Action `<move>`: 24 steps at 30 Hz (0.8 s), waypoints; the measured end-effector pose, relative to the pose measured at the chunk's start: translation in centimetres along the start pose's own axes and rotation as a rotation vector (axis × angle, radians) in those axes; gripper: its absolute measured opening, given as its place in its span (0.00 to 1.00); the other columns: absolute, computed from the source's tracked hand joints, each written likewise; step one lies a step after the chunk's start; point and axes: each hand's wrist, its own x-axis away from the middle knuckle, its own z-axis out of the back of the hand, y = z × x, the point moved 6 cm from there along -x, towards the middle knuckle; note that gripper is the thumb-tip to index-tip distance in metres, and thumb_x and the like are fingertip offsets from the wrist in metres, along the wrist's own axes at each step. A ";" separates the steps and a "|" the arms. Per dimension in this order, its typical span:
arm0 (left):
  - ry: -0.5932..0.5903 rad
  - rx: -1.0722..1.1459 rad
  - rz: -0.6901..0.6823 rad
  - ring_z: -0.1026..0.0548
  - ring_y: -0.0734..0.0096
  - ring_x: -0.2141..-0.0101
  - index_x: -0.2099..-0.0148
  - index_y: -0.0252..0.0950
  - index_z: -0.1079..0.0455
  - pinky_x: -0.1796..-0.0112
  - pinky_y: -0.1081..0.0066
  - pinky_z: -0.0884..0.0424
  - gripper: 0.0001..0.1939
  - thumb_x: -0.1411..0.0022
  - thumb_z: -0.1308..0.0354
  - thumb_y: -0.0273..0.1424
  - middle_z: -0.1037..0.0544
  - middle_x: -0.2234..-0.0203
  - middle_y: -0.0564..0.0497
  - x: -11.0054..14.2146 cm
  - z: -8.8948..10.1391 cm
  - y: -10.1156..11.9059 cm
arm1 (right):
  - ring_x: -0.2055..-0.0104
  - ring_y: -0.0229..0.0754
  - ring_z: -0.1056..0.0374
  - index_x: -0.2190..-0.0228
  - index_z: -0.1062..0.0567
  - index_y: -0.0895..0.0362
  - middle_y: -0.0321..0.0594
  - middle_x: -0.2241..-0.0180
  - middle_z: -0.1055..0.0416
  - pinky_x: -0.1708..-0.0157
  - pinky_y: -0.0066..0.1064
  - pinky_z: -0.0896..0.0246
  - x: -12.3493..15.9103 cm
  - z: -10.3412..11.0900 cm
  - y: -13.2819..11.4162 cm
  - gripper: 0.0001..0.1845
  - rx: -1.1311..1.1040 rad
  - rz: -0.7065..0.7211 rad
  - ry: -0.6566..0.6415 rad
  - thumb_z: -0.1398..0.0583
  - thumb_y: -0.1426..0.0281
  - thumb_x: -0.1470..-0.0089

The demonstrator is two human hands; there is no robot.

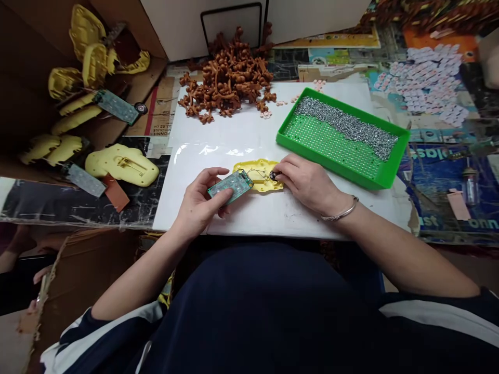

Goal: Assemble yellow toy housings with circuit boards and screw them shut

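My left hand (202, 200) pinches a green circuit board (230, 188) between thumb and fingers, tilted over the left end of a yellow plastic shell (264, 185). Thin wires run from the board across the shell. At the shell's right end, the fingertips of my right hand (306, 182) are closed on a small round black part (273, 175), perhaps a speaker; the fingers partly cover it. The shell lies hollow side up on the white work surface (198, 156).
Behind the shell lies a heap of brown plastic pieces (230, 78). A green tray (335, 156) of screws (351, 124) stands at back right. Yellow shells (122, 165) and wired boards (119, 106) fill the left side, by a cardboard box (23, 31). Small white pieces (429, 83) lie far right.
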 end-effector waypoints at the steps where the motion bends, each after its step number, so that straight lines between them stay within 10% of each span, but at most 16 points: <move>1: -0.006 0.004 0.000 0.27 0.79 0.84 0.51 0.35 0.32 0.85 0.79 0.31 0.23 0.47 0.31 0.35 0.29 0.72 0.59 -0.1 -0.1 -0.1 | 0.63 0.45 0.32 0.61 0.24 0.62 0.49 0.63 0.27 0.65 0.33 0.37 -0.1 0.0 -0.2 0.14 0.057 0.006 -0.051 0.49 0.74 0.35; 13: -0.007 -0.093 -0.124 0.30 0.81 0.84 0.46 0.38 0.37 0.85 0.79 0.34 0.29 0.46 0.31 0.36 0.29 0.74 0.60 -1.2 -0.4 0.8 | 0.70 0.39 0.38 0.65 0.24 0.62 0.45 0.68 0.29 0.71 0.31 0.47 -1.3 0.9 -0.8 0.13 0.141 0.104 -0.323 0.49 0.81 0.38; 21: -0.073 -0.416 -0.473 0.31 0.80 0.76 0.39 0.39 0.38 0.75 0.78 0.34 0.30 0.40 0.34 0.32 0.27 0.72 0.57 -0.7 -2.4 4.2 | 0.58 0.43 0.30 0.43 0.31 0.59 0.48 0.51 0.27 0.59 0.35 0.34 -1.4 4.7 -2.3 0.22 -0.219 0.122 0.176 0.46 0.62 0.34; 24: -0.150 -0.382 -0.512 0.29 0.78 0.73 0.36 0.41 0.41 0.75 0.77 0.34 0.34 0.41 0.33 0.38 0.25 0.68 0.54 -1.1 -3.2 4.6 | 0.62 0.40 0.31 0.51 0.26 0.58 0.43 0.60 0.25 0.60 0.33 0.35 -2.0 5.0 -2.6 0.15 -0.353 0.130 0.194 0.44 0.66 0.35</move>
